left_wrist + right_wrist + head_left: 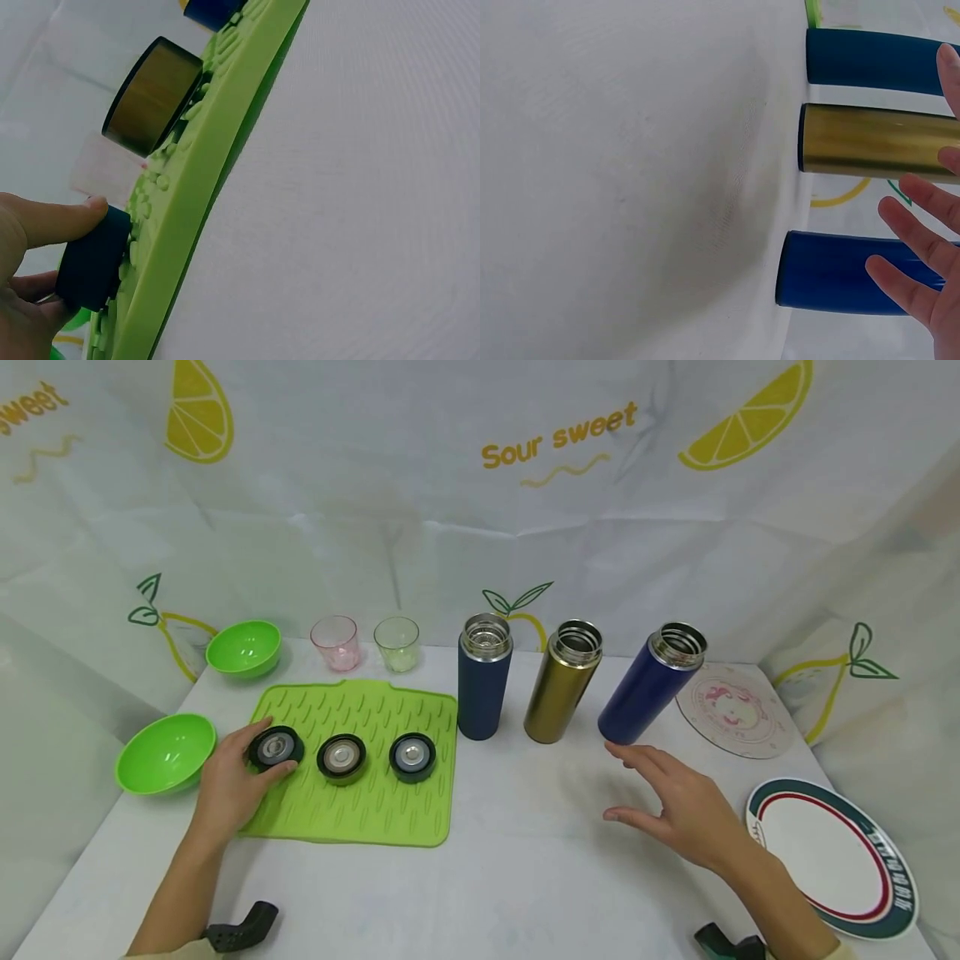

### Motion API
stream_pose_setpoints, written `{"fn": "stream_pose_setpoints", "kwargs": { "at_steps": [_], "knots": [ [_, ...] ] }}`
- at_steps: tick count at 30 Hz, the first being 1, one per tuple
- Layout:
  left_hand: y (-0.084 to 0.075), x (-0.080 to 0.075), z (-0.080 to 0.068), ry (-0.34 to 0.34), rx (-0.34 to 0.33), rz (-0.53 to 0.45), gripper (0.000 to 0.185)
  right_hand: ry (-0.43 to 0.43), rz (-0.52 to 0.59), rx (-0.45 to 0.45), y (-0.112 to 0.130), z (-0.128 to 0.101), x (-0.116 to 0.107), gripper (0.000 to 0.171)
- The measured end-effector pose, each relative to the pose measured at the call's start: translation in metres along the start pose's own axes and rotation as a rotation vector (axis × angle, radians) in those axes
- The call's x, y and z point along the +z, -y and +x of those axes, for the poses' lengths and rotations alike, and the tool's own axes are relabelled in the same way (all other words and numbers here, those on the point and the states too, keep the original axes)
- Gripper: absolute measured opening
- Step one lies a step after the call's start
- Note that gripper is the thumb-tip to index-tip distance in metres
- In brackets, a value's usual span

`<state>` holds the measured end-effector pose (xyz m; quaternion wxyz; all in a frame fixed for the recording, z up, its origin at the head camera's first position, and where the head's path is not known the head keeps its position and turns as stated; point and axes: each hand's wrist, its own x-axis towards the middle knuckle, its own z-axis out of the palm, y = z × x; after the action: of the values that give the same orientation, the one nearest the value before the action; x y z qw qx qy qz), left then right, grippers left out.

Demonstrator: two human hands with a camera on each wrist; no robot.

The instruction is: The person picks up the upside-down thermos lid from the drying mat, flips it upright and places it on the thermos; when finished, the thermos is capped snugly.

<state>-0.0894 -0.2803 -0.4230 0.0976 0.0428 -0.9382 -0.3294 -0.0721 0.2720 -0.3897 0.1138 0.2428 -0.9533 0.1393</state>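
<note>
Sitting on the green mat (pixel 360 793), the dark lid (pixel 276 748) is pinched at its rim by the left hand (pixel 232 781), probably light, rigid and a bit slick, while the right hand (pixel 678 806) is held open, empty, near the blue flask (pixel 651 693).

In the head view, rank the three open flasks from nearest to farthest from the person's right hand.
Measured from the right hand:
1. Bright blue flask, rightmost, just beyond the fingertips.
2. Gold flask, the middle one, farther left.
3. Dark navy flask, leftmost, beside the green mat.
</note>
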Motion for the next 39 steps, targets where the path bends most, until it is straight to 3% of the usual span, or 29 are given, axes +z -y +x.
{"fn": "stream_pose_setpoints", "kwargs": {
  "at_steps": [7,14,23,32,39],
  "knots": [
    [0.006,-0.004,0.004,0.1,-0.136,-0.042,0.079,-0.011,0.054,-0.006,-0.002,0.003,0.003,0.081],
    [-0.003,-0.01,0.006,0.081,-0.163,-0.077,0.081,-0.029,0.128,0.001,-0.002,0.009,0.003,0.073],
    [-0.042,-0.023,0.002,0.029,-0.038,-0.185,0.074,-0.073,0.252,-0.043,0.007,0.022,0.001,0.066],
    [-0.094,-0.015,-0.003,0.127,0.18,-0.286,0.068,-0.085,0.372,-0.078,0.018,0.034,0.002,0.059],
    [-0.12,0.009,-0.002,0.228,0.268,-0.379,0.068,-0.052,0.43,-0.086,0.025,0.041,0.005,0.054]
  ]
}}
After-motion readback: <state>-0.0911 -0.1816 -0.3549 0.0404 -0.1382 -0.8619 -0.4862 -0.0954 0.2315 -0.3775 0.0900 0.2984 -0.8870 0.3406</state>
